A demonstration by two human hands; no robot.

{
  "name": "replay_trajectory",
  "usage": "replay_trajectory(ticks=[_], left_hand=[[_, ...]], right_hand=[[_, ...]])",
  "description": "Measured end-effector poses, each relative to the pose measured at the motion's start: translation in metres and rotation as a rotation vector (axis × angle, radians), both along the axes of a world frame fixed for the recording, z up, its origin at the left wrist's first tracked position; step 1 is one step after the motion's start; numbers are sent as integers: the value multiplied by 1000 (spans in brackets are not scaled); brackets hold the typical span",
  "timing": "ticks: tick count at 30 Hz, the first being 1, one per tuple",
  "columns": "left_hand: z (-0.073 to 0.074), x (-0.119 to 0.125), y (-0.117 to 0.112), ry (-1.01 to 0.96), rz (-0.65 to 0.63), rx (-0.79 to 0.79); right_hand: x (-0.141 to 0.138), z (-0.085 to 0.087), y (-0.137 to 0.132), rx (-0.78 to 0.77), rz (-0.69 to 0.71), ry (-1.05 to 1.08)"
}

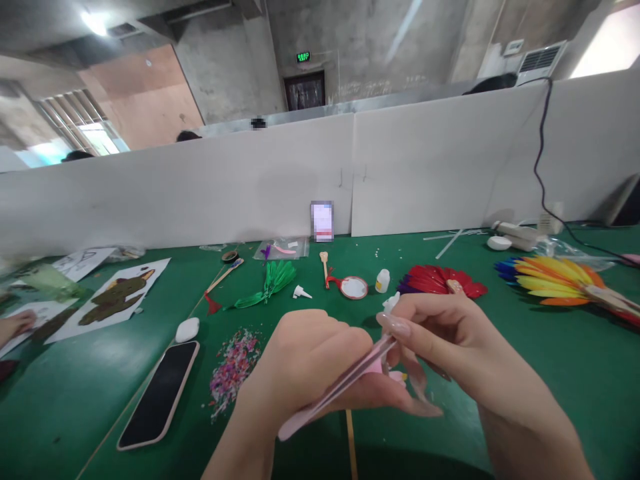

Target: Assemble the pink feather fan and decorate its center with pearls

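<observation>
My left hand is closed around a slim, flat pink strip, which has a dark line along its length and slants up to the right. At the strip's upper end, my right hand pinches a small white piece between thumb and fingers. Between the two hands is a pink and white bit with a yellow tip, mostly covered by fingers. Just beyond them stand a small white glue bottle and its loose nozzle cap. A round red-rimmed mirror-like disc lies near the bottle.
Coloured scraps, a phone and a white case lie left. Green feathers lie behind; red and yellow-orange feather fans lie right. Another person's hand is at far left. A white partition stands behind.
</observation>
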State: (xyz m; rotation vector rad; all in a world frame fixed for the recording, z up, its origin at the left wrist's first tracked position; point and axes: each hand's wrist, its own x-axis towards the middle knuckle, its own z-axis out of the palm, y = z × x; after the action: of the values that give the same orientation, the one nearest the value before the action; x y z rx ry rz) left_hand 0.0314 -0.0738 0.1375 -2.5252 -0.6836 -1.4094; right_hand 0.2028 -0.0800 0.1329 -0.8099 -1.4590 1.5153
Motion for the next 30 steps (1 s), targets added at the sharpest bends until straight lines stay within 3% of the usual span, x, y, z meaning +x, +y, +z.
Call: replay_trajectory(ticks=[6,10,25,30], left_hand=[[1,-12,1,142,-105,-246],[1,-17,2,217,-109,-352],[-3,-16,5,210,-123,-244],[-5,-15,11,66,-139,-186]], right_hand=[[-1,5,1,13,-67,-49],[1,3,2,14,-86,-93],[-2,-1,9,41,-74,-97],[-2,-1,9,27,-77,-61]])
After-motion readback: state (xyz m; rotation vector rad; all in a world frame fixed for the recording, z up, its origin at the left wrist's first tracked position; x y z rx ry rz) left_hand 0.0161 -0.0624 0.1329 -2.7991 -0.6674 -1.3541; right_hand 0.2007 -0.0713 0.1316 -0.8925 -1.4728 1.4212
